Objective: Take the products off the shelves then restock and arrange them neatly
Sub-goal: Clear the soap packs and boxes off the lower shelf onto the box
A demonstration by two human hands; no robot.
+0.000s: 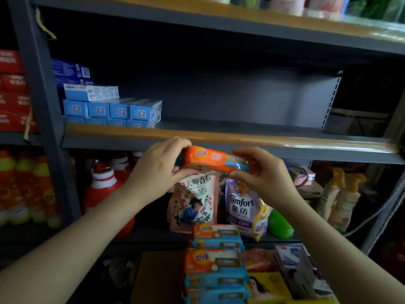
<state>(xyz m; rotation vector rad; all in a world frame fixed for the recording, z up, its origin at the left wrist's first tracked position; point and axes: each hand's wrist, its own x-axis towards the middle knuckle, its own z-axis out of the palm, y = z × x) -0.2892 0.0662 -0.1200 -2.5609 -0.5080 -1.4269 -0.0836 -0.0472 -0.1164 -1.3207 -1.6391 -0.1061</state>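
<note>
Stacked wipe packs (215, 263) (orange-topped over blue, lowest in view and closest to the lens) stand in a column beside flat boxed goods (293, 263), a supply kept below the shelving, probably so each pack can be lifted straight up. Middle shelf (241, 140): the largest open surface, bare from the right edge of the blue cartons (114, 108) across to the perforated end panel (332, 102); its raised wood-coloured lip (153, 131) runs the full front, so anything going in must clear that edge first. Lower shelf contents: red bottles (105, 189) at left, a pink refill pouch (194, 202) and a purple Comfort pouch (243, 207) upright at centre, and a green bottle (280, 224) lying tilted beside them. Left hand (157, 166): fingers over the top and thumb under the left end of the held orange pack (215, 160). Right hand (260, 170): the same pinch at the right end, so the pack stays level and long side forward (a grip that likely suits sliding it in flat). Held pack: just below and in front of the lip, not yet on the shelf. Judged step: restocking; room is ample rightward, tight only against the cartons.
</note>
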